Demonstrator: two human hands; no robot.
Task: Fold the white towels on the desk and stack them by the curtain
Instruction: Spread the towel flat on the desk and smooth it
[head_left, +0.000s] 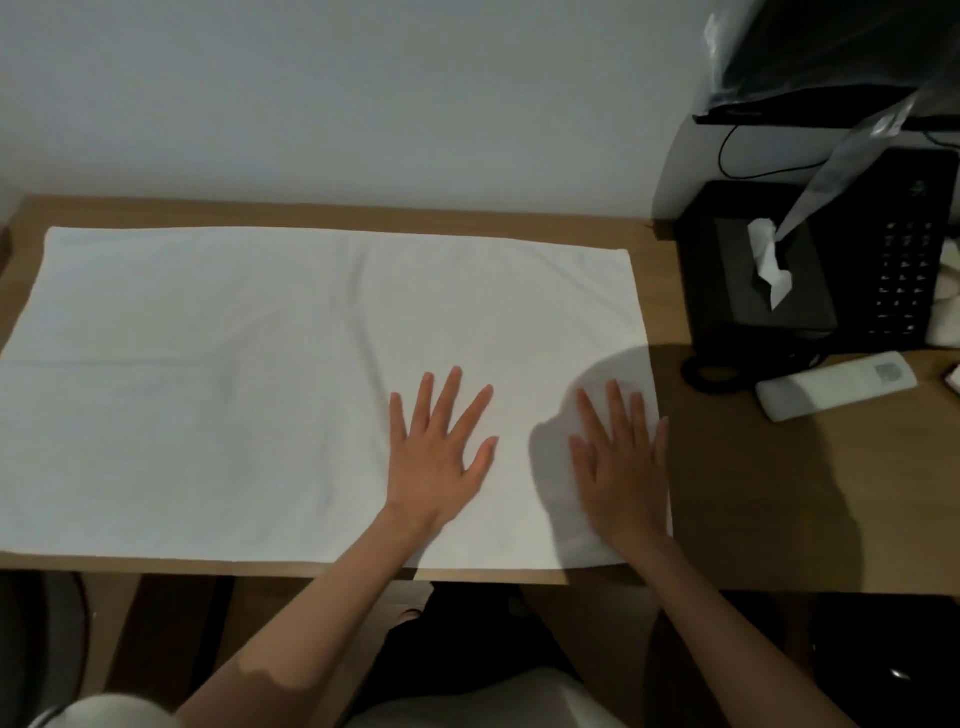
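Note:
A white towel (223, 374) lies spread flat across the wooden desk (753, 493), covering most of its width from the left edge to right of the middle. My left hand (439, 452) rests flat on the towel near its front, fingers straight and spread. My right hand (623, 462) presses flat on the towel's right end, close to its right edge, in shadow. Neither hand holds anything. No curtain and no other towel shows in the view.
At the right back stand a black tissue box (763, 280) with a tissue sticking out and a black telephone (904, 270). A white remote control (836, 384) lies in front of them. A dark screen (831, 57) hangs above. A white wall backs the desk.

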